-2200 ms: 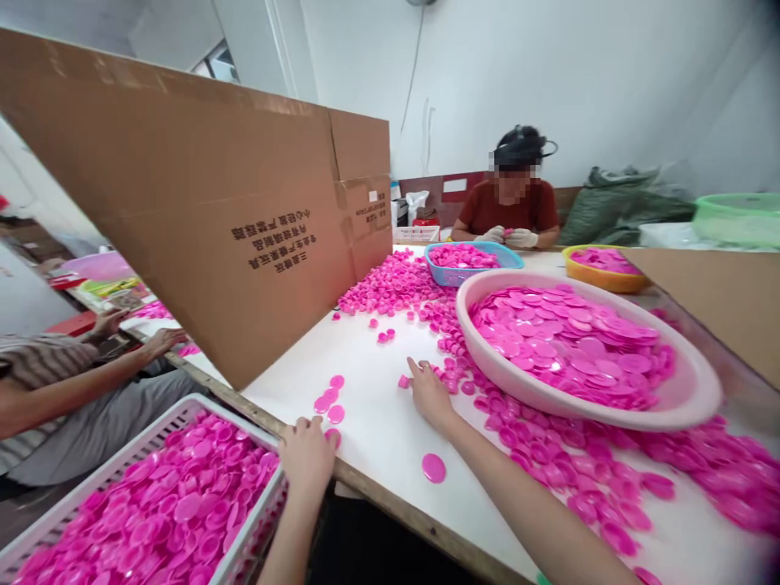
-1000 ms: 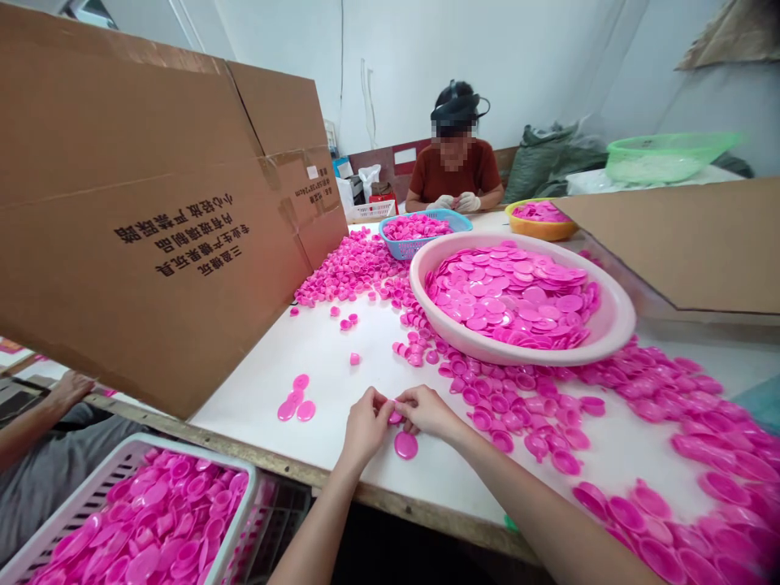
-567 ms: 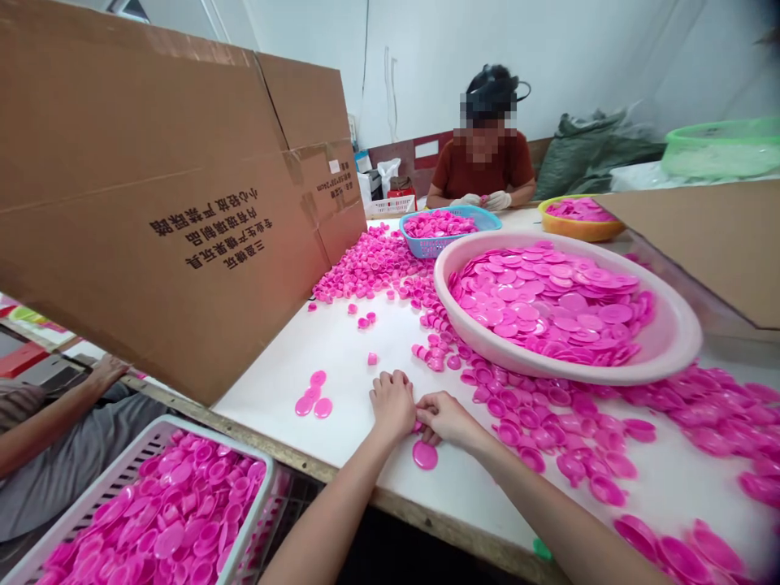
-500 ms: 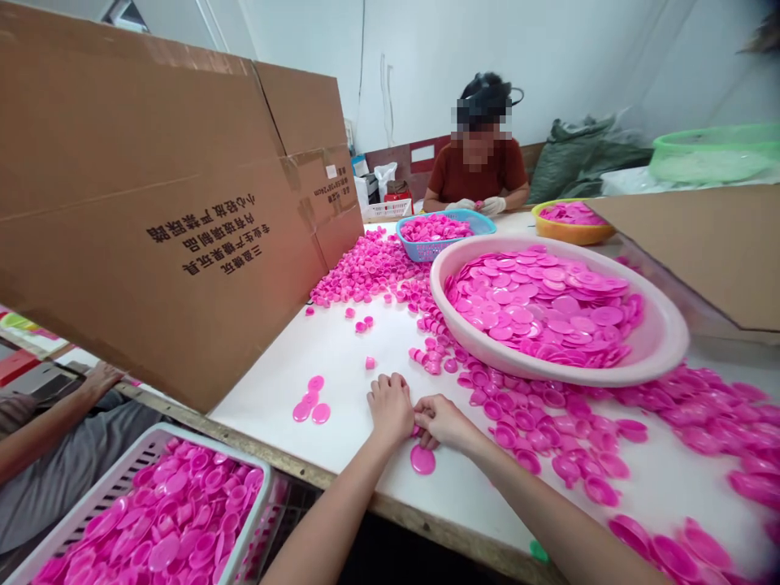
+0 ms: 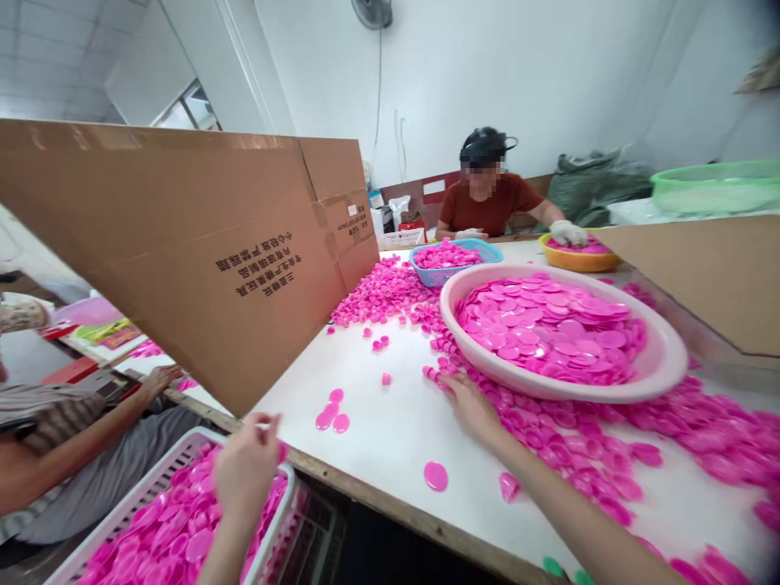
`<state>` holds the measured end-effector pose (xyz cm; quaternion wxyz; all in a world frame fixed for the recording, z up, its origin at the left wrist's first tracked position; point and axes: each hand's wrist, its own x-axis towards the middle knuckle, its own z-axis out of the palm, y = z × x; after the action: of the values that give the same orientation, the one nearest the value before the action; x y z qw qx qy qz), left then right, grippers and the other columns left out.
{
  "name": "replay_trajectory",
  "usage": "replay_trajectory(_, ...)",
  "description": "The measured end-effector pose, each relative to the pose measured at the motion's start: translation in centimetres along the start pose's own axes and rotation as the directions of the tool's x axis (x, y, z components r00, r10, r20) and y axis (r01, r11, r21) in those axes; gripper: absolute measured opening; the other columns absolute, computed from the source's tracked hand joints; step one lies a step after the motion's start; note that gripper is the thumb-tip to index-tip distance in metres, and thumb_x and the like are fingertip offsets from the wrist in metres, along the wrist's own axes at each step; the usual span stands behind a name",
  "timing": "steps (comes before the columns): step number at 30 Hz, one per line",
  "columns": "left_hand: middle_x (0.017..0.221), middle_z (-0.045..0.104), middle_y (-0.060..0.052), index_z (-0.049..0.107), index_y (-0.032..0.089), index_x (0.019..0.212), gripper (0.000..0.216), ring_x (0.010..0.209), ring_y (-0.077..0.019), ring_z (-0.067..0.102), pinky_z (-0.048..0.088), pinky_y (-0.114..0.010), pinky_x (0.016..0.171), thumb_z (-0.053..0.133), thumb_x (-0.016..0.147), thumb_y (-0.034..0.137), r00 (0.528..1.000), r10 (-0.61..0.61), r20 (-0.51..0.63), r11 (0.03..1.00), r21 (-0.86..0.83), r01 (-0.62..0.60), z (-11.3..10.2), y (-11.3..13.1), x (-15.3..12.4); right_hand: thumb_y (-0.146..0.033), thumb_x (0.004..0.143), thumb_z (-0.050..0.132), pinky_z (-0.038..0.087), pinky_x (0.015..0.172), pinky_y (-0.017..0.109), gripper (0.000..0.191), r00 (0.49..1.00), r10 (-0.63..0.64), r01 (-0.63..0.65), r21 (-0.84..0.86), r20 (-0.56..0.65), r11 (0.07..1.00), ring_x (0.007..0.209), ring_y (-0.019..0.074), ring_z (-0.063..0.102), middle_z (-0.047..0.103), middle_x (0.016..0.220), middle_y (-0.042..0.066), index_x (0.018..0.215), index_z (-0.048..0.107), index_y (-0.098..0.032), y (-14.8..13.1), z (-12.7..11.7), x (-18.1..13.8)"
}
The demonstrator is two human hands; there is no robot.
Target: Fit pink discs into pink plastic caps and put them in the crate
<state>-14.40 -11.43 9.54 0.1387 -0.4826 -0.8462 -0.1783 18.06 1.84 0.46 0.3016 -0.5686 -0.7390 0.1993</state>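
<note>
nearly flat, right hand [image 5: 472, 409] on pink plastic caps [image 5: 536, 421], left hand [image 5: 247, 467] curled, grip unclear

A big tub [image 5: 661, 370] sits on the desk [image 5: 378, 422]; loose caps [image 5: 383, 294] lie around it; a small basket [image 5: 430, 278] sits behind it; a cardboard sheet [image 5: 183, 268] stands left; a crate [image 5: 159, 478] sits before the desk.

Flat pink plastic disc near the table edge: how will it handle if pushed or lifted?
The flat pink plastic disc is probably light and stiff: piled ones keep their shape. Flat on the white table, it should slide, not roll. Its thin rim may be hard to pinch.
</note>
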Motion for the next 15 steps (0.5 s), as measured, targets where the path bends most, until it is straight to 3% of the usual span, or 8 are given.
replay_trajectory(2, 0.08, 0.06, -0.008, 0.054, 0.02, 0.087, 0.037, 0.076, -0.0267, 0.053, 0.035, -0.033, 0.064, 0.035, 0.077, 0.05, 0.969, -0.143, -0.2, 0.955, 0.231, 0.188, -2.6, -4.8, 0.8, -0.02, 0.08, 0.041, 0.035, 0.087, 0.036, 0.032, 1.0, -0.015, 0.017, -0.157, 0.017, 0.987, 0.106, 0.0259, 0.046, 0.052, 0.114, 0.012, 0.108, 0.056, -0.018, 1.2, 0.2, 0.9)
replay_trajectory(3, 0.084, 0.06, -0.009, 0.054, 0.019, 0.088, 0.038, 0.079, -0.0277, 0.052, 0.036, -0.035, 0.067, 0.036, 0.076, 0.05, 0.959, -0.156, -0.238, 0.938, 0.27, 0.22, -3.1, -6.1, 0.8, -0.019, 0.08, 0.041, 0.035, 0.086, 0.036, 0.032, 0.999, -0.025, 0.031, -0.214, 0.033, 0.976, 0.106, 0.0267, 0.046, 0.052, 0.113, 0.013, 0.108, 0.055, -0.018, 1.7, 0.5, 1.2)
replay_trajectory(5, 0.084, 0.06, -0.008, 0.054, 0.019, 0.089, 0.035, 0.08, -0.0242, 0.053, 0.037, -0.033, 0.071, 0.035, 0.077, 0.046, 0.985, -0.103, -0.141, 0.972, 0.197, 0.13, -2.5, -6.3, 0.5, -0.017, 0.079, 0.041, 0.035, 0.084, 0.035, 0.032, 0.998, -0.043, 0.055, -0.288, 0.048, 0.956, 0.103, 0.0268, 0.047, 0.054, 0.109, 0.014, 0.108, 0.054, -0.016, 2.2, 1.0, 1.6)
replay_trajectory(7, 0.081, 0.06, -0.004, 0.054, 0.02, 0.09, 0.031, 0.078, -0.0187, 0.054, 0.039, -0.028, 0.071, 0.034, 0.08, 0.042, 0.995, 0.048, 0.088, 0.999, 0.006, -0.048, 0.2, -4.0, -0.2, -0.017, 0.079, 0.04, 0.036, 0.08, 0.034, 0.029, 0.998, -0.038, 0.05, -0.318, 0.043, 0.947, 0.097, 0.0259, 0.05, 0.056, 0.104, 0.014, 0.105, 0.054, -0.015, 2.0, 1.0, 1.7)
replay_trajectory(9, 0.083, 0.06, -0.003, 0.053, 0.021, 0.095, 0.031, 0.078, -0.0174, 0.055, 0.039, -0.027, 0.07, 0.034, 0.081, 0.04, 0.953, 0.168, 0.252, 0.982, -0.123, -0.14, 3.8, -0.4, -0.9, -0.016, 0.079, 0.041, 0.036, 0.079, 0.033, 0.025, 0.999, -0.025, 0.035, -0.324, 0.035, 0.945, 0.093, 0.0249, 0.051, 0.058, 0.1, 0.014, 0.099, 0.055, -0.014, 1.4, 0.3, 1.6)
replay_trajectory(12, 0.094, 0.057, -0.009, 0.051, 0.016, 0.105, 0.037, 0.084, -0.0215, 0.054, 0.039, -0.031, 0.072, 0.035, 0.081, 0.039, 0.924, 0.193, 0.33, 0.981, -0.081, -0.176, 8.3, 4.2, -2.1, -0.014, 0.077, 0.043, 0.034, 0.082, 0.034, 0.022, 0.999, -0.037, 0.038, -0.288, 0.011, 0.957, 0.093, 0.0236, 0.051, 0.06, 0.096, 0.011, 0.094, 0.057, -0.015, -0.1, -0.9, 0.8)
replay_trajectory(15, 0.101, 0.053, -0.013, 0.05, 0.013, 0.108, 0.038, 0.091, -0.024, 0.051, 0.039, -0.033, 0.073, 0.035, 0.081, 0.035, 0.925, 0.198, 0.325, 0.98, -0.037, -0.197, 10.6, 6.1, -2.5, -0.017, 0.074, 0.048, 0.038, 0.079, 0.03, 0.022, 0.999, -0.017, 0.021, -0.088, 0.043, 0.996, 0.088, 0.0193, 0.054, 0.062, 0.092, 0.008, 0.093, 0.058, -0.016, -1.2, -1.0, -0.4)
